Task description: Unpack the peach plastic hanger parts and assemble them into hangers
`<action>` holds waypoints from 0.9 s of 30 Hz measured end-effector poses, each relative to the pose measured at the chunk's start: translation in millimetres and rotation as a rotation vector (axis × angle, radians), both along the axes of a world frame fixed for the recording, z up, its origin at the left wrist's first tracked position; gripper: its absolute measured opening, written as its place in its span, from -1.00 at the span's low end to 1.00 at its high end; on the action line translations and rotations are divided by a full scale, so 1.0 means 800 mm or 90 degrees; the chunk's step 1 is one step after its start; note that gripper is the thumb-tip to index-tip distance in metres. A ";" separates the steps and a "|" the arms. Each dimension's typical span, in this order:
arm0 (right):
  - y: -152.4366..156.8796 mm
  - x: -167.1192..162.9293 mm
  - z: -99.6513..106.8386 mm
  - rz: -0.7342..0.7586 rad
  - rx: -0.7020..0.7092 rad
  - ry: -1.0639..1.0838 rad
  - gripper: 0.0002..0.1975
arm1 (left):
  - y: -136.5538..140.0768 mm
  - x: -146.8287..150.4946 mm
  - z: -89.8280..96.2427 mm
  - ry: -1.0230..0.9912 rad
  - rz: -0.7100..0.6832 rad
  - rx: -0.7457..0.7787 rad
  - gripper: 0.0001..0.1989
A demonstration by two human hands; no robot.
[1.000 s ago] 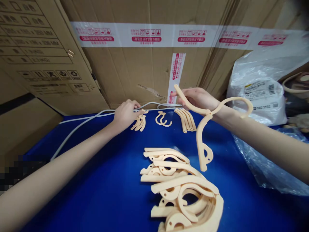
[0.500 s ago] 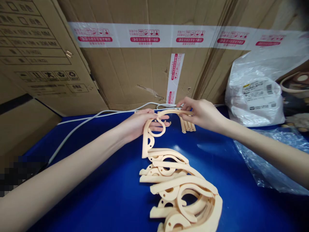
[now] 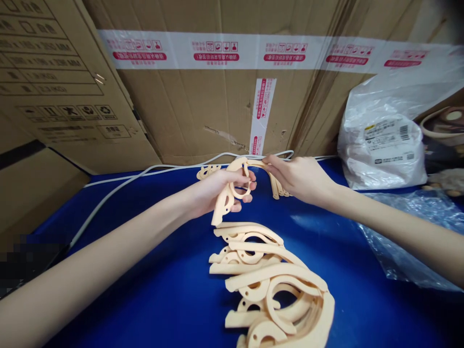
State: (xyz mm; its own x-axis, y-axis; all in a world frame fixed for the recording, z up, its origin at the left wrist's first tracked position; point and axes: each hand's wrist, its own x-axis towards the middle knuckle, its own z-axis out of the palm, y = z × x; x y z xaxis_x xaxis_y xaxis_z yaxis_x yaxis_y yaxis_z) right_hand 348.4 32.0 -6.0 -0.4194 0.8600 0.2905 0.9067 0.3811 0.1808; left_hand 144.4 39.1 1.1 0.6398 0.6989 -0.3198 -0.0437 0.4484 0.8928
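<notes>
Between my hands is a beige plastic folding hanger (image 3: 220,209), its arms spread and a round hook in the middle. My left hand (image 3: 217,188) is closed around one arm by the hook, with the thumb on top. My right hand (image 3: 300,179) pinches the other arm near its upper side; that arm's far end is hidden by the fingers. Below my left hand, a row of folded beige hangers (image 3: 268,270) overlaps down the blue surface. Several loose beige hanger arms (image 3: 276,188) lie under my right hand, partly covered.
Small beige hook pieces (image 3: 208,171) lie behind my left wrist. A white cable (image 3: 108,212) runs along the back of the blue table (image 3: 145,295). Cardboard boxes (image 3: 188,111) stand behind and at left. A white plastic bag (image 3: 384,145) and clear wrap (image 3: 406,237) are at right.
My left hand has turned and closed more around the hanger, tilting it and lifting it slightly. My right hand has lowered a little, its fingers now further over the other arm.
</notes>
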 end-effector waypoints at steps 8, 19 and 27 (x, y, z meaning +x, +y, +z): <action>0.046 0.062 -0.012 -0.228 -0.187 0.188 -0.64 | 0.016 -0.004 -0.013 0.340 0.108 0.218 -0.85; 0.057 0.068 -0.042 -0.199 -0.104 0.049 -0.57 | 0.021 -0.011 -0.007 0.162 0.117 0.169 -0.80; 0.007 0.001 -0.008 0.012 -0.267 0.390 -0.47 | 0.029 0.010 -0.005 0.120 0.127 0.274 -0.72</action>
